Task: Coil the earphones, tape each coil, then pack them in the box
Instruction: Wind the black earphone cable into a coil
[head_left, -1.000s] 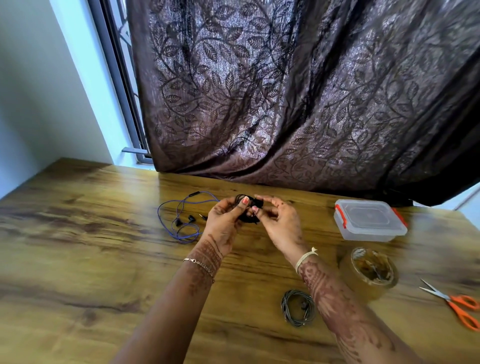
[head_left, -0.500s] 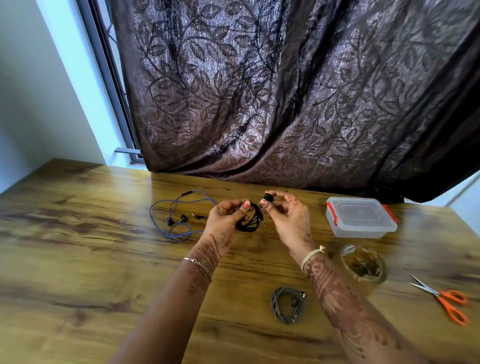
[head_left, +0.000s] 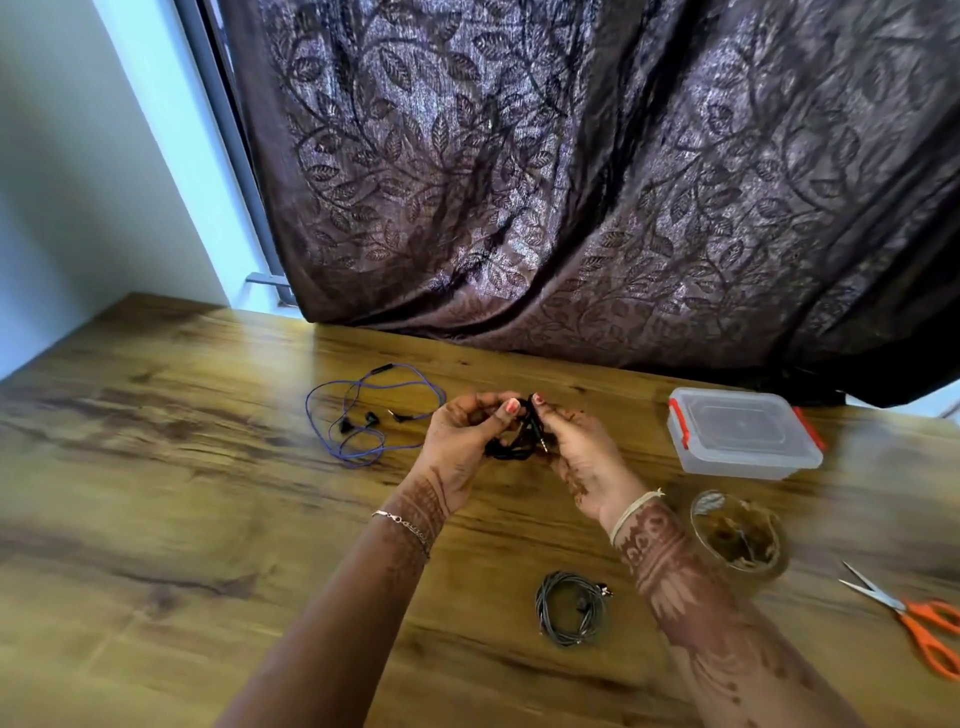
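1. Hands. We find both hands raised just above the wooden worktop (head_left: 156, 493), close together, with thumbs almost meeting. The left hand (head_left: 460, 441) has its fingers curled round one side of the black earphones (head_left: 514, 452) and its thumb laid over the top. The right hand (head_left: 584, 460) pinches the opposite side of the same bundle between thumb and curled fingers. Both hands therefore grasp the black earphones.

2. Item in work. We see the black earphones as a small, loose bundle of cable held between the two hands, clear of the worktop. A metal jack plug shows at the side facing the right hand.

3. Other earphones. We locate the blue earphones (head_left: 363, 410) uncoiled on the worktop, just beyond and outboard of the left hand; their black earbuds lie inside the loops. We locate the grey earphones (head_left: 571, 608) coiled flat on the worktop, nearer the body than the hands, between the two forearms. We cannot tell whether this coil carries tape.

4. Box and tools. The clear plastic box (head_left: 743, 434), with red clips and its lid on, stands outboard of the right hand. The roll of clear tape (head_left: 737, 535) lies beside the right wrist, in front of the box. The orange-handled scissors (head_left: 914, 623) lie further outboard, well apart from both hands.

5. Surroundings. A dark leaf-patterned curtain (head_left: 571, 182) hangs beyond the hands, at the far edge of the worktop.
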